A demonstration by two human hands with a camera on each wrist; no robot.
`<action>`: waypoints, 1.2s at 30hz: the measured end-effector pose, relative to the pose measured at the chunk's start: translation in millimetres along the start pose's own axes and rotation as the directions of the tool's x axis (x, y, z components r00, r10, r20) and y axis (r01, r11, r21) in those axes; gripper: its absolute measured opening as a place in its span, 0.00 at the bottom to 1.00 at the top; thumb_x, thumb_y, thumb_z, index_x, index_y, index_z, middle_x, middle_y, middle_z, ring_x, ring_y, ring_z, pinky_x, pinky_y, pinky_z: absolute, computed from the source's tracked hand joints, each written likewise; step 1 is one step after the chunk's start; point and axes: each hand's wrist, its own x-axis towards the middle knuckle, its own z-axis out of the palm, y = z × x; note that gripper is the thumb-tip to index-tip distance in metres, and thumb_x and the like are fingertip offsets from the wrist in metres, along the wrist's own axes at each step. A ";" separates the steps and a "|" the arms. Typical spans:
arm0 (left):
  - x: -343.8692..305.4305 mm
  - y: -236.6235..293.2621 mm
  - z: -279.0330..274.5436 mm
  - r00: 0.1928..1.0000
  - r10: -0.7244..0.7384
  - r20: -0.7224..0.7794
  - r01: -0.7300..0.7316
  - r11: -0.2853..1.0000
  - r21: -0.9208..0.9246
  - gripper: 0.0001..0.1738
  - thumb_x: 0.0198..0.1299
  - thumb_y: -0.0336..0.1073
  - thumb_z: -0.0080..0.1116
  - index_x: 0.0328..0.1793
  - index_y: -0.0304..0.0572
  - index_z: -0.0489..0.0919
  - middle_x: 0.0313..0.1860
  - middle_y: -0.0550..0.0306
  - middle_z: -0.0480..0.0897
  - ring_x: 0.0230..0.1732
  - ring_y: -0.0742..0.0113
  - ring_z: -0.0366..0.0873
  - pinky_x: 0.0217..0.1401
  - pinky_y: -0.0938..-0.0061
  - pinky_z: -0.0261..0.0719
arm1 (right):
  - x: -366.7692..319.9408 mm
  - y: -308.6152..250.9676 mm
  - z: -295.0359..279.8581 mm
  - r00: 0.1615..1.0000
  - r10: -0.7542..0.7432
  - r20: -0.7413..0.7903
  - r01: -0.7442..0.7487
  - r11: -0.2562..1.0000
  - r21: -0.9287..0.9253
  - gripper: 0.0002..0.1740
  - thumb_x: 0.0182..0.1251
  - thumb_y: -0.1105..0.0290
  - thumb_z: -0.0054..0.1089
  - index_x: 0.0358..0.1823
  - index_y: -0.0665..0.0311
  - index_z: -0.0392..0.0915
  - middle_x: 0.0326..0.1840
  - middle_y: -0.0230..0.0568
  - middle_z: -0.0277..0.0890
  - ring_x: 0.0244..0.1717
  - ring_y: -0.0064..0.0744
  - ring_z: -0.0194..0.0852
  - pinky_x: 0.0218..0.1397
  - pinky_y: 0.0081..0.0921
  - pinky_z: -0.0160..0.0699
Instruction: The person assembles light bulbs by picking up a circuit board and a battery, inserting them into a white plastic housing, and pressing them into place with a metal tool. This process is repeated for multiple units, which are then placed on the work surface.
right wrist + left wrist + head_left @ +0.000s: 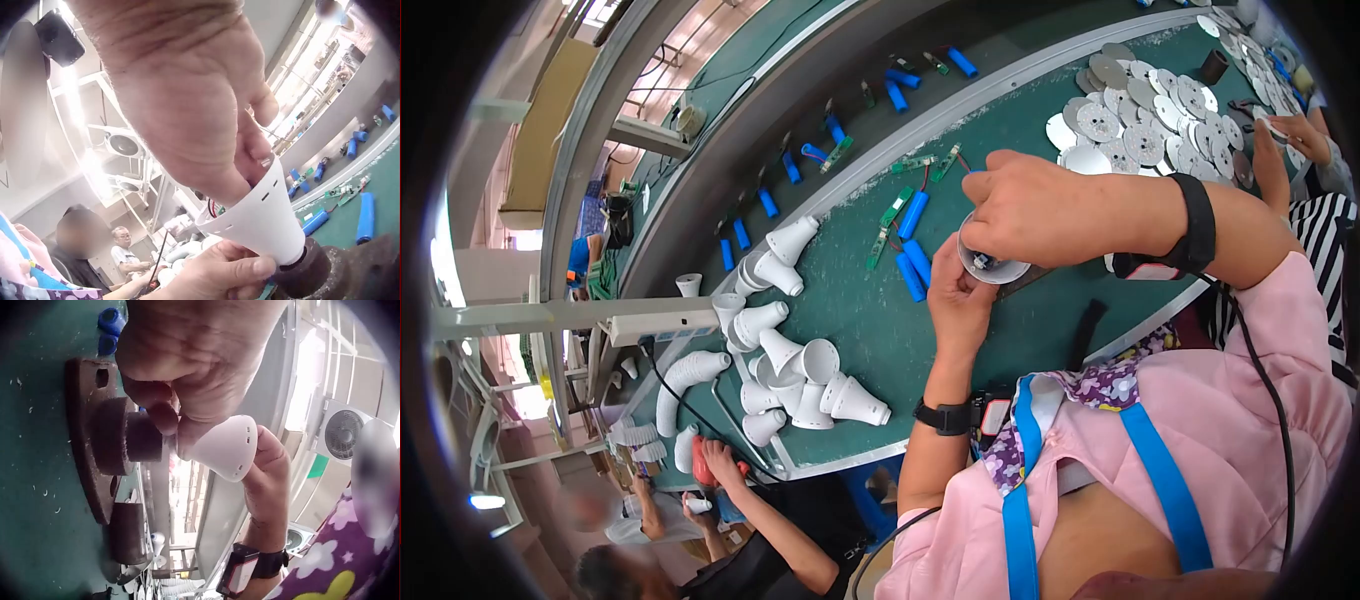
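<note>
My left hand [960,300] grips a white cone-shaped lamp housing [265,219] near its narrow end. That end sits close against the round post of a rusty brown fixture [112,434] on the green bench. My right hand [1040,205] bends over the wide mouth, thumb and fingers reaching inside. Thin red and dark wires [212,206] show at the rim beneath them. The fingertips are hidden in the housing, so I cannot tell whether they pinch anything. Blue cylindrical batteries [914,214] wired to green circuit boards [894,206] lie beside the hands.
White housings [780,350] pile up at the left of the bench. Round metal discs [1145,115] heap at the far right, near a dark tube [1213,67]. More batteries [791,168] line the grey strip behind. Other people [730,470] work at both ends.
</note>
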 end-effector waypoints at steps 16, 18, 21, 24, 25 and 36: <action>-8.0 29.7 -9.8 0.965 -0.126 0.230 0.216 0.882 -0.420 0.27 0.54 0.29 0.54 0.62 0.38 0.63 0.47 0.56 0.74 0.36 0.74 0.76 0.28 0.83 0.75 | 9.9 -5.6 2.9 0.991 -0.025 0.128 0.014 0.996 0.083 0.06 0.42 0.67 0.58 0.18 0.61 0.74 0.16 0.30 0.72 0.33 0.31 0.70 0.33 0.29 0.65; -3.1 49.3 -12.7 0.904 -0.255 0.342 0.417 0.704 -0.575 0.27 0.58 0.33 0.50 0.64 0.40 0.59 0.49 0.55 0.74 0.43 0.70 0.77 0.32 0.81 0.80 | 10.2 -6.9 4.7 0.990 -0.009 0.137 -0.008 0.993 0.120 0.06 0.42 0.67 0.58 0.18 0.61 0.74 0.16 0.30 0.72 0.33 0.31 0.70 0.33 0.29 0.65; 2.2 50.8 -3.7 0.911 -0.347 0.225 0.411 0.818 -0.403 0.25 0.60 0.34 0.49 0.63 0.40 0.60 0.49 0.54 0.74 0.44 0.68 0.77 0.35 0.79 0.82 | 10.6 -6.0 6.3 0.993 -0.014 0.118 0.005 0.997 0.078 0.06 0.42 0.67 0.58 0.18 0.61 0.74 0.18 0.30 0.73 0.34 0.31 0.70 0.34 0.29 0.65; 4.1 51.8 -1.6 0.924 -0.330 0.193 0.381 0.837 -0.393 0.19 0.61 0.34 0.44 0.58 0.38 0.65 0.45 0.51 0.77 0.40 0.61 0.80 0.34 0.76 0.83 | 8.2 -5.7 7.1 0.998 -0.003 0.056 0.000 0.998 0.056 0.05 0.42 0.68 0.57 0.17 0.60 0.74 0.17 0.29 0.72 0.34 0.30 0.70 0.34 0.28 0.65; 3.5 51.2 -1.5 0.924 -0.329 0.195 0.381 0.837 -0.392 0.19 0.61 0.34 0.44 0.58 0.38 0.65 0.45 0.51 0.77 0.40 0.61 0.80 0.34 0.76 0.83 | 6.8 -4.4 4.6 0.996 0.021 0.089 -0.031 0.994 0.106 0.06 0.43 0.68 0.59 0.21 0.61 0.75 0.20 0.32 0.73 0.35 0.33 0.70 0.36 0.29 0.66; 1.8 52.8 1.1 0.931 -0.317 0.182 0.365 0.817 -0.446 0.19 0.59 0.32 0.48 0.57 0.36 0.66 0.42 0.48 0.78 0.36 0.61 0.81 0.31 0.78 0.82 | -105.7 -36.6 83.4 0.774 0.630 -0.071 -0.613 0.772 0.168 0.31 0.46 0.67 0.63 0.55 0.60 0.65 0.43 0.41 0.68 0.43 0.42 0.66 0.42 0.38 0.67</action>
